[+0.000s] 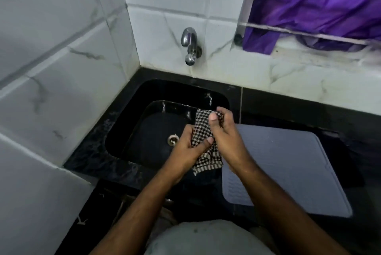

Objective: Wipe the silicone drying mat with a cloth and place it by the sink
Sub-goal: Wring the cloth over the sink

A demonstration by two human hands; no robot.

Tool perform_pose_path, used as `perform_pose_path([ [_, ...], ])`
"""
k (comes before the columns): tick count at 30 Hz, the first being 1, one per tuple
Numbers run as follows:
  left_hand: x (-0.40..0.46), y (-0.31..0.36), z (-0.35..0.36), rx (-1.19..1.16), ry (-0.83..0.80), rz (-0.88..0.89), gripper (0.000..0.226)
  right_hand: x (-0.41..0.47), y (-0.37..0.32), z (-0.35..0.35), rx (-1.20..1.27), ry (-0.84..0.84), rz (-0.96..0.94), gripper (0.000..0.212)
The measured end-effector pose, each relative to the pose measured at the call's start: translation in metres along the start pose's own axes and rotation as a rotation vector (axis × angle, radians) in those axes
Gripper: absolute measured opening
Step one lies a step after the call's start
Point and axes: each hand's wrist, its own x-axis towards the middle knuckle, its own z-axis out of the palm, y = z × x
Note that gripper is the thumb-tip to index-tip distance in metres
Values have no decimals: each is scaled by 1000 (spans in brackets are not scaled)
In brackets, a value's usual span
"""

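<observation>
A grey ribbed silicone drying mat (292, 164) lies flat on the black counter just right of the black sink (127, 123). Over the sink's right side, both hands grip a black-and-white checked cloth (203, 129). My left hand (191, 147) clutches its lower part from the left. My right hand (225, 131) pinches its upper part from the right, thumb up. The cloth's loose end hangs below the hands. My right forearm covers the mat's left edge.
A chrome tap (190, 45) sticks out of the white tiled wall above the sink; no water stream is visible. A steel drain (173, 139) sits in the basin floor. Purple fabric (317, 5) hangs over a ledge at the upper right. A tiled wall closes the left side.
</observation>
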Motion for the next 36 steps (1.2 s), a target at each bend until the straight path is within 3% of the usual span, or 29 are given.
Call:
perform_pose_path([
  [4, -4, -43, 10, 230, -66, -153, 38, -14, 47, -4, -310, 15, -70, 28],
  [7, -2, -69, 5, 479, -60, -209, 29, -27, 82, -3, -360, 19, 40, 19],
  [12, -15, -101, 18, 557, -43, -293, 30, -46, 119, 1, -419, 12, 159, 15],
  [21, -19, -113, 35, 887, -133, -166, 43, -48, 137, 0, -688, -95, 232, 27],
  [25, -13, -109, 38, 848, -22, -118, 42, -50, 138, -5, -793, -67, 165, 37],
  [29, -1, -103, 42, 775, 38, -68, 32, -46, 135, -16, -767, -25, 142, 36],
  [36, 23, -84, 62, 746, 72, 58, 35, -27, 125, -49, -771, 64, 121, 34],
])
